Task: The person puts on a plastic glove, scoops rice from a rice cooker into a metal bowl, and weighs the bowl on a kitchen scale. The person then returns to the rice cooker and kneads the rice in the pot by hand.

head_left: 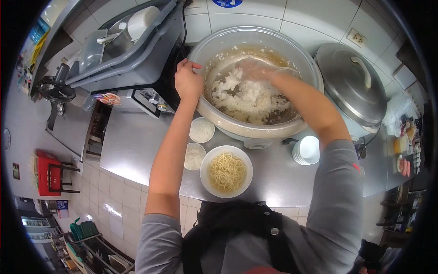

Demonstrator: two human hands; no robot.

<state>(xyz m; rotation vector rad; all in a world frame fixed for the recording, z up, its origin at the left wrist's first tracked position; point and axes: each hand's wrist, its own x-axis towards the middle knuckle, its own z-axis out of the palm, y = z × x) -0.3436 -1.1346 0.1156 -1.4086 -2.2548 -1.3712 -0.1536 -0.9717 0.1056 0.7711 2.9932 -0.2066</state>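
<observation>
A large round rice cooker pot (255, 130) stands against the tiled wall, with a mound of cooked white rice (242, 93) inside and grains stuck to its walls. My left hand (188, 80) is at the pot's left rim, fingers curled in against it. Inside the pot, my right hand (259, 71), in a clear plastic glove, reaches over the back of the rice; its fingers are blurred and partly hidden. In front of the pot are a white bowl of yellow noodles (227, 171) and two small bowls of rice (201, 130), the lower one partly behind my left forearm.
A stack of white bowls (306, 150) stands right of the noodles on the steel counter (132, 150). At the right is another cooker with a metal lid (344, 82). A grey tub with utensils (123, 68) sits on an appliance at the left.
</observation>
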